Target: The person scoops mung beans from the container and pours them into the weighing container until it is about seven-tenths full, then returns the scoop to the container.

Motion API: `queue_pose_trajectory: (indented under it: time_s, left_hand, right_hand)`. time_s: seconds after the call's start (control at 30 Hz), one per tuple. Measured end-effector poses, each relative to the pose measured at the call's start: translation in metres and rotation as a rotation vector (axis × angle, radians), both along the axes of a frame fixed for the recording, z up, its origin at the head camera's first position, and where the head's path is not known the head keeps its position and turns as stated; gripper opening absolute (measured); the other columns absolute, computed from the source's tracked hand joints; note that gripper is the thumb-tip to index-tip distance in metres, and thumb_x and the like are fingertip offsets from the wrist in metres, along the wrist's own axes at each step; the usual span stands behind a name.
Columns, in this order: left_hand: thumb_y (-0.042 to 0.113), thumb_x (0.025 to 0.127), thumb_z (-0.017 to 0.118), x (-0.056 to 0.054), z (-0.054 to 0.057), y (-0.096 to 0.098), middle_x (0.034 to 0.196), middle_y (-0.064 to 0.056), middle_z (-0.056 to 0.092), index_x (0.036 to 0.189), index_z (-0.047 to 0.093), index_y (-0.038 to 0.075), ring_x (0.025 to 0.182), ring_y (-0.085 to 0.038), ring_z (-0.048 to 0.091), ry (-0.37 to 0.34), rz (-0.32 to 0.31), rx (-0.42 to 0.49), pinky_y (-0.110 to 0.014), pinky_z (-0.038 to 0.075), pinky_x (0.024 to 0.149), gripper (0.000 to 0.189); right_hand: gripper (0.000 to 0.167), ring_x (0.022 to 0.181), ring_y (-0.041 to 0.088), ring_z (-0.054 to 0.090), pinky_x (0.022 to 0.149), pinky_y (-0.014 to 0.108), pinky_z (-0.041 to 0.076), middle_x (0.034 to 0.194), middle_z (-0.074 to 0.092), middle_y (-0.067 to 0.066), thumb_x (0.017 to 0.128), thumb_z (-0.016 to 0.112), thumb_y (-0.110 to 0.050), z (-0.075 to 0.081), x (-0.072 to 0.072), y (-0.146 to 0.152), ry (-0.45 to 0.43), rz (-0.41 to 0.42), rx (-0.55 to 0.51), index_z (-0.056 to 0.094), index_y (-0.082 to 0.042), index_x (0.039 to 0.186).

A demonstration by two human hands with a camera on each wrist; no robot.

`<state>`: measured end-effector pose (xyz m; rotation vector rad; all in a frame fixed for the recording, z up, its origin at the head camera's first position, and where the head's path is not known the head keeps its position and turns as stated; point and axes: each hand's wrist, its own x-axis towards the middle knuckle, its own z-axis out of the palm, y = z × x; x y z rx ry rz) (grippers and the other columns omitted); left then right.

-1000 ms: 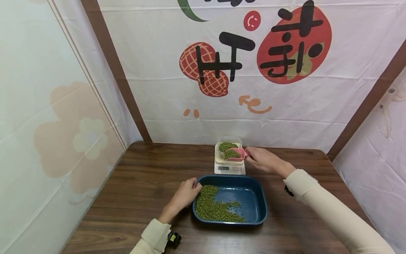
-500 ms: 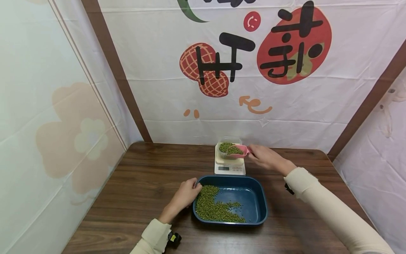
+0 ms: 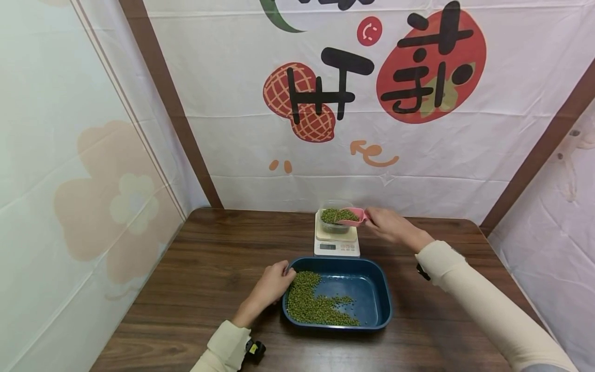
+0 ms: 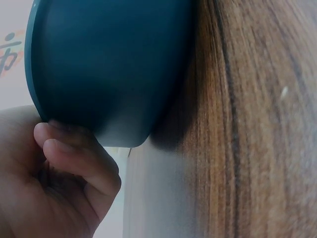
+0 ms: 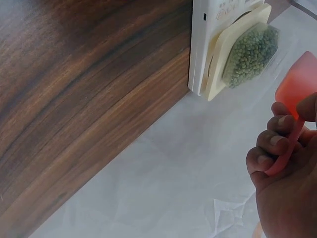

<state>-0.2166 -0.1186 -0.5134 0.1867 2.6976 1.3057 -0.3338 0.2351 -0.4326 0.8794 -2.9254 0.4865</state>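
Observation:
My right hand [image 3: 392, 226] grips the handle of a pink scoop [image 3: 357, 217], fingers wrapped round it in the right wrist view. Green beans lie in the scoop, which is over the right side of a clear plastic container [image 3: 335, 228] that also has green beans [image 5: 249, 53] in it. That container stands on a white kitchen scale [image 3: 337, 249] with a cream platform. With curled fingers my left hand [image 3: 273, 282] holds the left rim of a blue tray [image 3: 372, 289]; in the left wrist view the fingers [image 4: 74, 158] bend at the rim. More green beans [image 3: 309, 305] spread over the tray's left and front.
Everything stands on a dark wood-grain table [image 3: 223, 258]. A printed cloth [image 3: 251, 191] hangs right behind its back edge, and other cloth panels rise at both sides. The scale is directly behind the tray.
My right hand has lifted the scoop slightly up and to the right, tilting it over the container. The left hand and the tray have stayed in place.

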Motion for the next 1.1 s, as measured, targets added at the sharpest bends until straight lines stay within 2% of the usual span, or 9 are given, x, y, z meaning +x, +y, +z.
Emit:
queue_pose_trajectory:
  time_s: [0.67, 1.1]
  left_hand:
    - [0.022, 0.111, 0.05, -0.001, -0.001, -0.001, 0.057, 0.002, 0.042, 0.077, 0.043, 0.013, 0.039, -0.014, 0.04, 0.001, -0.004, 0.006, -0.025, 0.036, 0.036, 0.035]
    - [0.022, 0.11, 0.051, -0.001, -0.002, -0.001, 0.057, 0.002, 0.043, 0.077, 0.043, 0.013, 0.039, -0.013, 0.04, -0.002, 0.001, 0.008, -0.025, 0.036, 0.036, 0.035]
  right_hand:
    - [0.018, 0.076, 0.019, 0.054, 0.071, 0.037, 0.048, 0.086, 0.06, 0.004, 0.11, 0.051, -0.018, 0.004, -0.007, -0.003, 0.012, -0.016, 0.039, 0.062, -0.004, 0.108]
    - [0.016, 0.076, 0.021, 0.055, 0.073, 0.043, 0.051, 0.087, 0.061, 0.008, 0.109, 0.051, -0.015, 0.005, -0.014, -0.005, 0.052, 0.034, 0.086, 0.06, -0.003, 0.103]
